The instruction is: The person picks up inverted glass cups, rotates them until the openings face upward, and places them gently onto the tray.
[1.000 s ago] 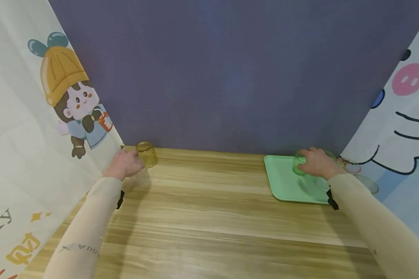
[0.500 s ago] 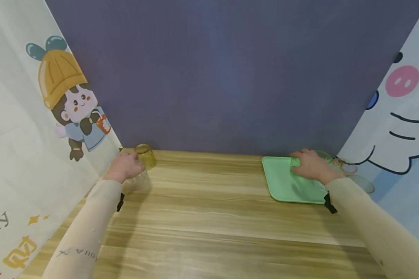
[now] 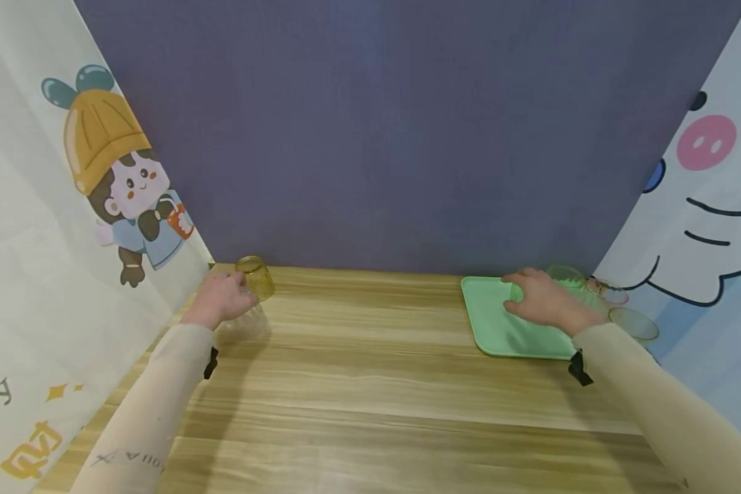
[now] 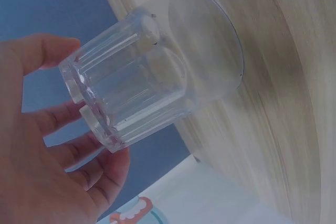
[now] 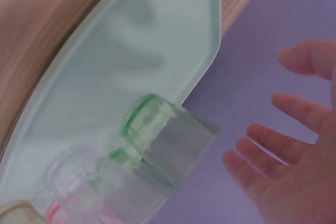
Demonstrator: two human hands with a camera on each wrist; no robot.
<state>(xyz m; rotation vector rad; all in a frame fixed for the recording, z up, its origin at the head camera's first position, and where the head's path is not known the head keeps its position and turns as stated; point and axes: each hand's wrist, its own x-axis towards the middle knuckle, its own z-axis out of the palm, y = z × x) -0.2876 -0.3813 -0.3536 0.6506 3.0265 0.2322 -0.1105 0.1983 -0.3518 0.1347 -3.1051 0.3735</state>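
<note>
My left hand [image 3: 225, 296] is at the table's far left, its thumb and fingers [image 4: 100, 166] curled round a clear ribbed cup [image 4: 126, 93] that stands upside down on the wood. Just behind it is a yellow cup [image 3: 256, 276]. My right hand [image 3: 540, 298] hovers over the green tray [image 3: 497, 329] with its fingers [image 5: 262, 140] spread, holding nothing. A green cup [image 5: 168, 135] stands upside down at the tray's far corner, a little beyond those fingertips; in the head view the green cup [image 3: 565, 276] peeks out behind the hand.
More clear cups, one pink-rimmed [image 3: 608, 291] and one pale [image 3: 632, 322], sit to the right of the tray by the cartoon curtain. A purple backdrop [image 3: 395, 137] closes the rear, and printed curtains hang on both sides. The wooden table [image 3: 370, 384] stretches between my arms.
My right hand carried the green cup to the tray's far right corner, let go of it and opened. The left hand stayed on the clear cup.
</note>
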